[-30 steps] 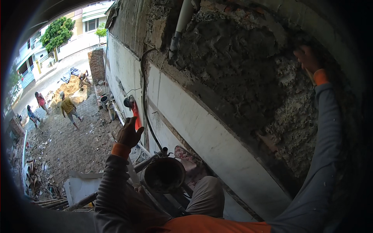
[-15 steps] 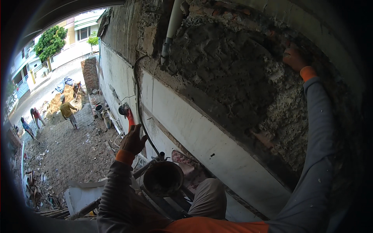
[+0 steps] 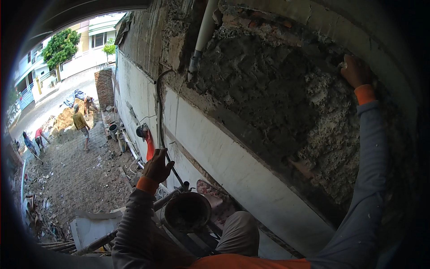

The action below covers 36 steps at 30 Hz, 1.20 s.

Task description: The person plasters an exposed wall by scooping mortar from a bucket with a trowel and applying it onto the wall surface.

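My right hand (image 3: 356, 71), below an orange cuff, is high on the rough wall at the edge of dark wet mortar (image 3: 264, 80). Its fingers are curled, and what they hold is too hard to make out. My left hand (image 3: 156, 167) is open with thumb apart, raised beside the black hose (image 3: 159, 112) that runs down the white wall (image 3: 215, 148); whether it touches the hose I cannot tell. A round dark bucket (image 3: 188, 210) stands below it, near my bent knee. A red object (image 3: 149, 144) with a dark top is on the wall beyond my left hand.
A grey pipe (image 3: 204, 27) runs down the upper wall. Poles (image 3: 96, 244) and a pale sheet (image 3: 94, 226) lie lower left. Below, several workers (image 3: 80, 121) are around a sand pile (image 3: 66, 120), near buckets (image 3: 113, 131) and a brick pillar (image 3: 104, 87).
My right hand moved up and left, then back down and right along the upper wall. My left hand moved slightly right and down. The workers below shifted, some bending over.
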### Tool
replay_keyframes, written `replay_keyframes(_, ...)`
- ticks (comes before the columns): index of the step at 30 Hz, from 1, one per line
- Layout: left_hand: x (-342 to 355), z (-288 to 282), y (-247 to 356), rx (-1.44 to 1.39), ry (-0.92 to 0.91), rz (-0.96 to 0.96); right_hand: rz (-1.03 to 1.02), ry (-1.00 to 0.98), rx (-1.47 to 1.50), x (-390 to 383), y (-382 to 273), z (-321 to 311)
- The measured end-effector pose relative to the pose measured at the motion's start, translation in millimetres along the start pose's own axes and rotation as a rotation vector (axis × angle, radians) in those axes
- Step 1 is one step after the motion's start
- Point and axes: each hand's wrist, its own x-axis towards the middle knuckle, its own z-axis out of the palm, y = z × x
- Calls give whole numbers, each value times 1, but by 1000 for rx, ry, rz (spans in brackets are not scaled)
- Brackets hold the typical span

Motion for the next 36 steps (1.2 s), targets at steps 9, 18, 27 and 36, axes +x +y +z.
replay_keyframes(9,-5,8,-1,74,-46,-10,-50,-317,1483,-5,-68,-21)
replay_keyframes(18,-6,-2,14,29,-16,14,243,-129,1112,31,-89,71)
replay_keyframes(27,-9,-1,7,22,-37,11,-72,-397,584,6,-111,52)
replay_keyframes(36,-7,6,15,23,-59,19,21,-119,361,11,-41,24)
